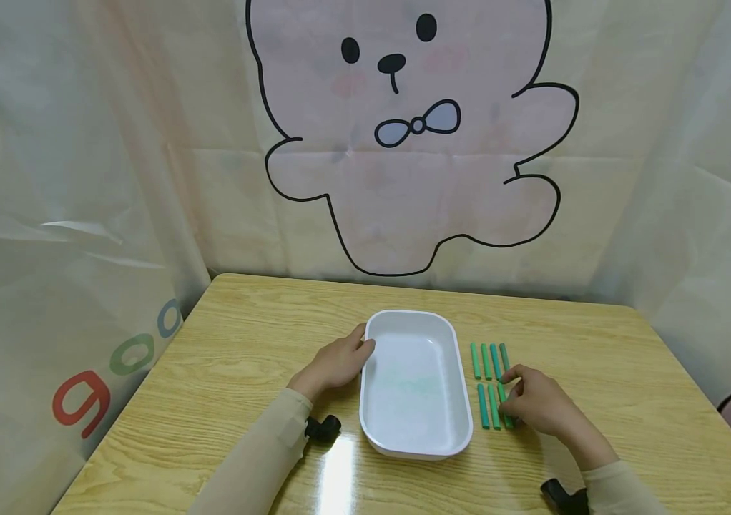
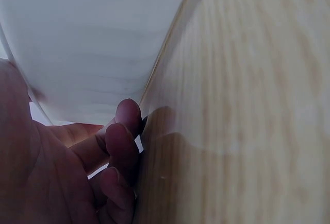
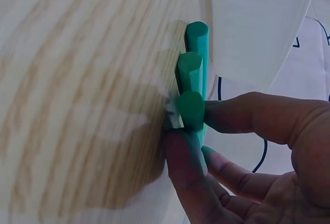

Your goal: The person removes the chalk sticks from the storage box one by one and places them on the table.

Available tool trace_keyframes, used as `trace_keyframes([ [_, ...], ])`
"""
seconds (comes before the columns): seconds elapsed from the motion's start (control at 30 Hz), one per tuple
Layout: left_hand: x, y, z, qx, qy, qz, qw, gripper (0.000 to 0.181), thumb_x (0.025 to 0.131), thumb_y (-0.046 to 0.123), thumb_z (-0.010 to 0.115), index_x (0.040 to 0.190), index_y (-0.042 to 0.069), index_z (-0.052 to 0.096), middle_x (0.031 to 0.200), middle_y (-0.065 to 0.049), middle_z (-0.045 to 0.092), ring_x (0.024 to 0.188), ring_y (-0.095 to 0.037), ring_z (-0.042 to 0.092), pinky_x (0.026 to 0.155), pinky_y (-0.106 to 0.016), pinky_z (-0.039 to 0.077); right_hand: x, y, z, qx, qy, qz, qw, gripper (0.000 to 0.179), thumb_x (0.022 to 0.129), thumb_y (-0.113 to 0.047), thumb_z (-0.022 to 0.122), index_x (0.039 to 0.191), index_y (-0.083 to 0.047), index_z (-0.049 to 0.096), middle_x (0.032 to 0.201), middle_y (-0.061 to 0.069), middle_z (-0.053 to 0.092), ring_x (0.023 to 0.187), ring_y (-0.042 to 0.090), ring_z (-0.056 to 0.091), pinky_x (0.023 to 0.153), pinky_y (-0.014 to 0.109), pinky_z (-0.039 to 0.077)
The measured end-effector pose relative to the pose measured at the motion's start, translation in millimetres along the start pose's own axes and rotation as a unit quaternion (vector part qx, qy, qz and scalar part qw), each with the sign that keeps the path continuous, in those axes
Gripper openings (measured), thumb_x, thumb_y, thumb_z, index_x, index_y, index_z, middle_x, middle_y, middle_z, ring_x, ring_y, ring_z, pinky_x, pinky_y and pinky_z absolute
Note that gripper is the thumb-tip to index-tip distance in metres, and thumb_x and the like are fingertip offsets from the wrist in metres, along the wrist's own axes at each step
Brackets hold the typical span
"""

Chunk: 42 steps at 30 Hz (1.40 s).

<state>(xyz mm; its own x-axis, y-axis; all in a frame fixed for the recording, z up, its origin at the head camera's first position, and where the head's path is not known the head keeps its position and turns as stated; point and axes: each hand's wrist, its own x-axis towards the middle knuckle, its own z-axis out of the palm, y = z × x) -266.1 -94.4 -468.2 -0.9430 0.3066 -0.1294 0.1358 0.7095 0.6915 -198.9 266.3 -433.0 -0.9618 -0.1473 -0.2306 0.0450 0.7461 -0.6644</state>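
Observation:
A white rectangular plastic basin [image 1: 413,422] with rounded corners stands mid-table, a faint greenish smear on its floor. My left hand [image 1: 336,360] grips its left side, thumb over the rim and fingers against the outer wall, as the left wrist view shows. To the basin's right lie short green and teal sticks in two rows; a far one [image 1: 476,361] and a near one [image 1: 483,406] are plainly visible. My right hand [image 1: 541,402] pinches a green hexagonal stick [image 3: 191,106] of the near row between thumb and forefinger. The hand partly hides that row's right end.
Light wood-grain table [image 1: 262,322] carries everything. Behind it hangs a curtain [image 1: 230,179] printed with a cartoon bear. Black wrist cameras sit on the left forearm [image 1: 323,429] and right forearm [image 1: 565,497], close to the tabletop.

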Motion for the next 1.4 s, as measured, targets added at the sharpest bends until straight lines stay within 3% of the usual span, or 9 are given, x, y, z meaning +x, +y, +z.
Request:
trace_keyframes([
  [1.0, 6.7, 0.9, 5.2, 0.004, -0.008, 0.012, 0.9999, 0.058, 0.109, 0.05, 0.026, 0.16, 0.023, 0.038, 0.149, -0.01, 0.06, 0.134, -0.033, 0.06, 0.11, -0.055, 0.046, -5.4, 5.4, -1.2, -0.025, 0.009, 0.023, 0.9994, 0.054, 0.084, -0.01, 0.078, 0.129, 0.01, 0.057, 0.086, 0.008, 0.064, 0.065, 0.02, 0.058, 0.058, 0.036, 0.048],
  [1.4, 4.6, -14.3, -2.4, -0.032, -0.014, 0.0, 0.9994, 0.064, 0.108, 0.059, 0.032, 0.163, 0.026, 0.033, 0.153, -0.008, 0.056, 0.141, -0.034, 0.053, 0.115, -0.06, 0.04, 1.6, -4.3, -10.5, -0.016, 0.023, -0.002, 0.9996, 0.049, 0.099, -0.021, 0.068, 0.135, 0.007, 0.052, 0.09, 0.011, 0.064, 0.066, 0.023, 0.06, 0.058, 0.037, 0.052],
])
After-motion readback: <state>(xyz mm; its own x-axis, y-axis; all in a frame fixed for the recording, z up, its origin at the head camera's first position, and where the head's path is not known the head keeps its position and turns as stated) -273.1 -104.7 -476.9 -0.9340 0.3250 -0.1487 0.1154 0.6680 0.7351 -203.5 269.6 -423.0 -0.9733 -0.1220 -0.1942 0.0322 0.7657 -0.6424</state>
